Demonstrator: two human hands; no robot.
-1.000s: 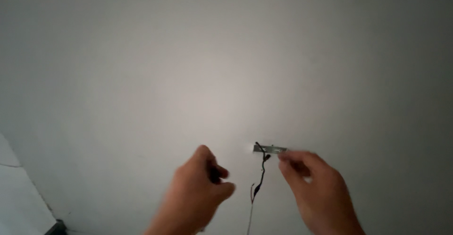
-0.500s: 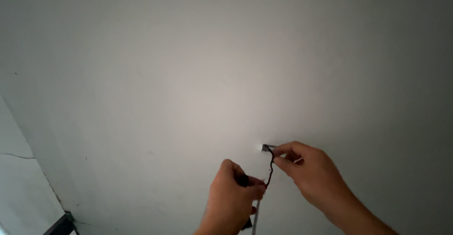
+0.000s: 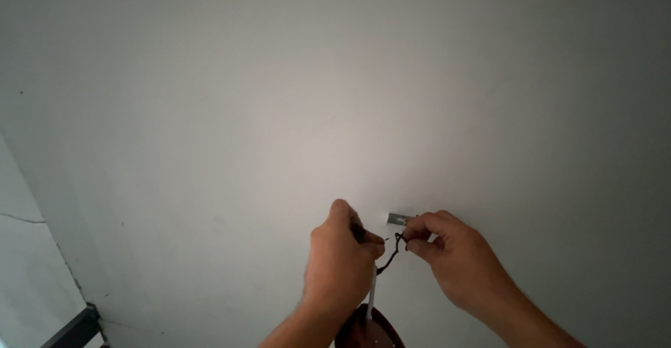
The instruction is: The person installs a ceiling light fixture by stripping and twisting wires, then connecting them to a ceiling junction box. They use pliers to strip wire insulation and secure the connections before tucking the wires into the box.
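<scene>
**Up against the pale ceiling, both hands on a wire**

Overhead, on the plain pale ceiling (image 3: 279,110), my two hands meet near the lower middle of the view. My left hand (image 3: 340,264) is closed, thumb and forefinger pinching something small and dark at its tip; the back of the hand faces me, so I cannot tell what it is, or whether it is a tool or the wire's end. My right hand (image 3: 454,261) is closed too, fingertips pressed together on the upper end of a thin black wire (image 3: 393,251), just beside a small metal bracket (image 3: 397,218) fixed to the ceiling. The bracket is partly covered by my right fingers; only its left end, with a whitish tip, shows.

The black wire curls down in a short loop between the two hands and joins a white cord (image 3: 372,293), which drops straight toward a dark reddish rounded object (image 3: 367,330). That object is cut off by the bottom edge, and its shape is hard to make out. Both forearms are cut off there as well.

Far left, a lighter wall (image 3: 28,278) shows a thin crack, and a dark bar (image 3: 70,328) pokes in at the lower corner, too little of it visible to name.
</scene>
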